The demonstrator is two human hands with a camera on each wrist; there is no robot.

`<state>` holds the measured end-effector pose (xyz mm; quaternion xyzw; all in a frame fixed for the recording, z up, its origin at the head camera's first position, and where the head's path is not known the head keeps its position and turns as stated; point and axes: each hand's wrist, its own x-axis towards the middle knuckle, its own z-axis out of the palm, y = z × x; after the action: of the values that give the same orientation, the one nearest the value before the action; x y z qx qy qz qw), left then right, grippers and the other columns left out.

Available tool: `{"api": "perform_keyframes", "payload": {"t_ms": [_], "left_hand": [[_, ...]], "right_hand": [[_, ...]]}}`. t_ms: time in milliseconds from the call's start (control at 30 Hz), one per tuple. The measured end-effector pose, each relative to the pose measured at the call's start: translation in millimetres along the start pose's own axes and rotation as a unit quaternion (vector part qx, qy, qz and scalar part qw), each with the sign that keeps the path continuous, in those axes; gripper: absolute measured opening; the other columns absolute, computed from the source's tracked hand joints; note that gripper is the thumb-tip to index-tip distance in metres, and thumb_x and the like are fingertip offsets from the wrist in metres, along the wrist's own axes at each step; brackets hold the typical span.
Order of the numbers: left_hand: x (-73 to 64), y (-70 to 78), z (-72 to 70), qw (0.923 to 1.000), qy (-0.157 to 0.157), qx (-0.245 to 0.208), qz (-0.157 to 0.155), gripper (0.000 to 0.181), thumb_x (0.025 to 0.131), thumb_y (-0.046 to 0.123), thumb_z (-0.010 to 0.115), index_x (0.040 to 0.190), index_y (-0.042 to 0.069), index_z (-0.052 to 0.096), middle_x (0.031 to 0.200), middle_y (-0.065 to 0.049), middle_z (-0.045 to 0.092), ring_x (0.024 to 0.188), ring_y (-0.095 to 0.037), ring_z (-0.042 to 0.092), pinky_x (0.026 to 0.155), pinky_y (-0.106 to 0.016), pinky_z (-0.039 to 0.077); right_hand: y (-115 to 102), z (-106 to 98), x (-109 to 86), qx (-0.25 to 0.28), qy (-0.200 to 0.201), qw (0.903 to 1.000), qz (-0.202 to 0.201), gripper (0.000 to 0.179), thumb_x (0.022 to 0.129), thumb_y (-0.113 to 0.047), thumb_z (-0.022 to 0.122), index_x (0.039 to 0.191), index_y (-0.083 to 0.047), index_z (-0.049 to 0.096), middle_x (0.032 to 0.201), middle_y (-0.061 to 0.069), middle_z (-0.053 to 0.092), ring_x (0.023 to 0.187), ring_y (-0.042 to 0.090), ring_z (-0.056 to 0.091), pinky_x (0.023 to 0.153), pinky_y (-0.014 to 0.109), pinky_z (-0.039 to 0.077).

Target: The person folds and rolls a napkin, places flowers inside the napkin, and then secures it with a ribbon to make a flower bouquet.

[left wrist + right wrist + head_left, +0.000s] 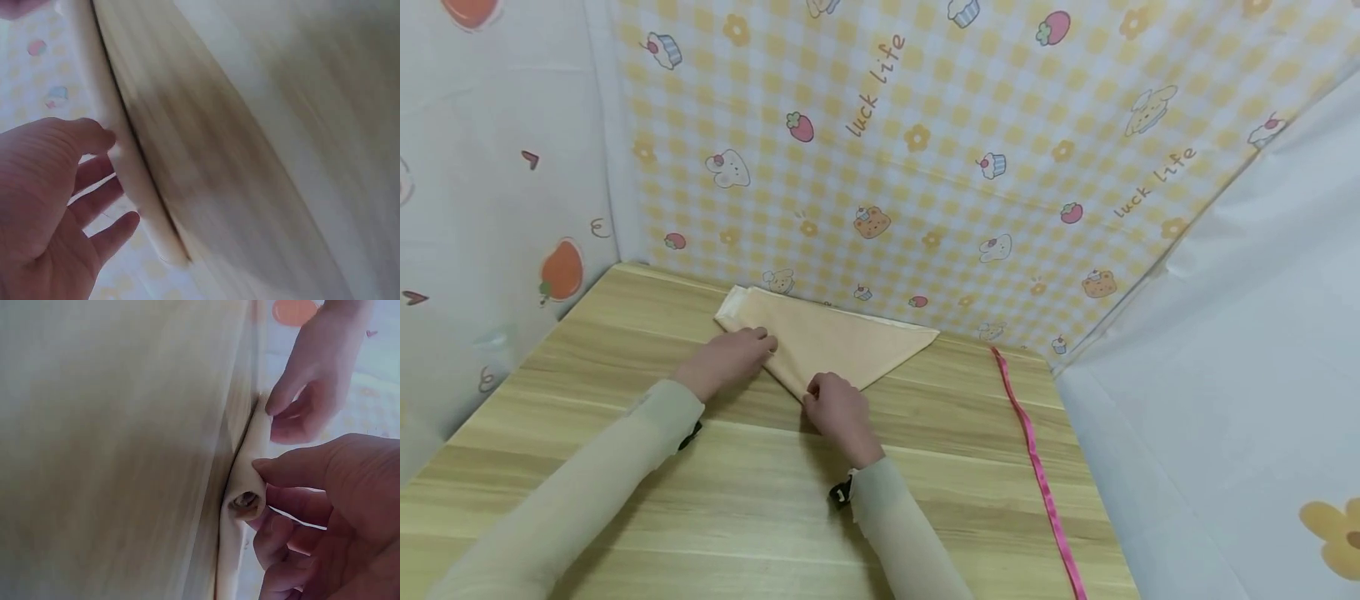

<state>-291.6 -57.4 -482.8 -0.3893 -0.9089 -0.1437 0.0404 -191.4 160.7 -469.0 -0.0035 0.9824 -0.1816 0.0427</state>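
A beige cloth (pixel 827 333) lies folded into a triangle near the back wall, and its near-left edge is rolled into a narrow tube. At the middle of that roll, my left hand (pixel 730 358) holds the edge. In the left wrist view the thumb and bent fingertips of the left hand (pixel 56 194) meet the rolled cloth (pixel 134 169). Toward the roll's near end, the right hand (pixel 842 412) pinches it. The right wrist view shows the right hand (pixel 319 506) with its thumb on the cloth roll (pixel 247 478), beside its open spiral end.
A pink ribbon (pixel 1037 467) runs lengthwise along the right side of the wood-grain table (pixel 737 500). A yellow checked cloth wall (pixel 925 192) rises right behind the beige cloth. White printed sheets (pixel 497 167) hang at both sides.
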Motion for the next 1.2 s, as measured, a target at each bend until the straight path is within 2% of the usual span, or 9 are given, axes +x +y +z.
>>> {"api": "perform_keyframes", "payload": {"t_ms": [100,200,333,433,567,700,833,1033,1200], "left_hand": [[0.6,10.4,-0.7,0.9997,0.017,0.008,0.017,0.006,0.104,0.008,0.069,0.109,0.011,0.07,0.1,-0.005,0.063,0.086,-0.023,0.059,0.075,-0.041,0.054],[1.1,18.5,-3.1,0.9991,0.028,0.028,0.016,0.005,0.103,0.011,0.072,0.101,0.015,0.072,0.094,-0.002,0.059,0.085,-0.022,0.056,0.074,-0.039,0.05],[6.4,22.6,-4.3,0.9993,0.021,0.03,0.0,0.011,0.102,0.012,0.073,0.092,0.016,0.073,0.09,-0.001,0.059,0.083,-0.021,0.057,0.072,-0.039,0.051],[11.8,20.6,-1.0,0.9999,0.005,0.006,-0.01,0.014,0.102,0.012,0.073,0.089,0.016,0.076,0.088,-0.001,0.06,0.08,-0.02,0.056,0.069,-0.038,0.053],[17.9,18.5,3.5,0.9995,-0.016,-0.019,-0.021,0.017,0.104,0.011,0.071,0.09,0.015,0.08,0.087,0.0,0.062,0.079,-0.018,0.055,0.069,-0.037,0.052],[21.3,18.7,5.2,0.9994,-0.024,-0.014,-0.021,0.02,0.104,0.01,0.07,0.089,0.015,0.081,0.086,0.0,0.062,0.077,-0.017,0.055,0.069,-0.036,0.052],[21.8,22.1,4.4,0.9997,-0.02,0.003,-0.01,0.018,0.105,0.01,0.069,0.091,0.014,0.078,0.084,-0.001,0.061,0.075,-0.018,0.055,0.067,-0.036,0.053],[16.7,24.2,6.9,0.9999,-0.002,-0.008,0.01,0.008,0.107,0.009,0.065,0.1,0.009,0.065,0.086,-0.002,0.062,0.071,-0.016,0.053,0.063,-0.031,0.049],[11.0,22.5,10.5,0.9988,-0.024,-0.043,0.006,0.006,0.107,0.007,0.064,0.102,0.01,0.065,0.092,-0.002,0.061,0.076,-0.015,0.05,0.069,-0.031,0.048]], "right_hand": [[5.1,-2.7,3.8,0.028,-0.011,0.9995,0.012,0.016,0.104,-0.024,0.064,0.106,-0.016,0.078,0.092,-0.002,0.074,0.065,0.013,0.059,0.056,0.032,0.046],[9.7,-4.6,6.8,0.044,-0.02,0.9987,0.015,0.014,0.103,-0.024,0.064,0.102,-0.017,0.075,0.084,-0.004,0.069,0.062,0.013,0.056,0.053,0.031,0.043],[11.7,-5.9,6.8,0.057,-0.025,0.998,0.014,0.012,0.102,-0.026,0.064,0.1,-0.017,0.072,0.081,-0.004,0.066,0.061,0.012,0.054,0.053,0.03,0.041],[11.2,-5.1,5.5,0.054,-0.017,0.9983,0.016,0.012,0.102,-0.025,0.065,0.108,-0.017,0.071,0.087,-0.005,0.07,0.062,0.012,0.056,0.053,0.03,0.042],[8.9,-4.1,4.6,-0.001,-0.002,0.9999,0.014,0.016,0.104,-0.03,0.066,0.117,-0.019,0.07,0.096,-0.004,0.071,0.064,0.014,0.058,0.053,0.032,0.044],[4.2,-2.9,3.6,-0.058,0.003,0.9982,0.011,0.017,0.103,-0.036,0.071,0.112,-0.021,0.073,0.1,-0.002,0.067,0.067,0.018,0.058,0.054,0.035,0.046],[2.3,0.0,2.0,-0.083,0.016,0.9964,0.002,0.013,0.101,-0.031,0.074,0.108,-0.02,0.075,0.101,-0.003,0.068,0.071,0.018,0.063,0.058,0.036,0.051],[4.9,0.9,0.0,-0.076,0.016,0.997,-0.004,0.011,0.102,-0.024,0.07,0.108,-0.017,0.077,0.105,-0.003,0.073,0.077,0.019,0.068,0.067,0.041,0.057],[9.5,-2.7,-2.6,-0.032,0.005,0.9995,-0.003,0.016,0.102,-0.02,0.065,0.108,-0.014,0.078,0.103,0.001,0.077,0.07,0.018,0.066,0.061,0.039,0.054]]}}
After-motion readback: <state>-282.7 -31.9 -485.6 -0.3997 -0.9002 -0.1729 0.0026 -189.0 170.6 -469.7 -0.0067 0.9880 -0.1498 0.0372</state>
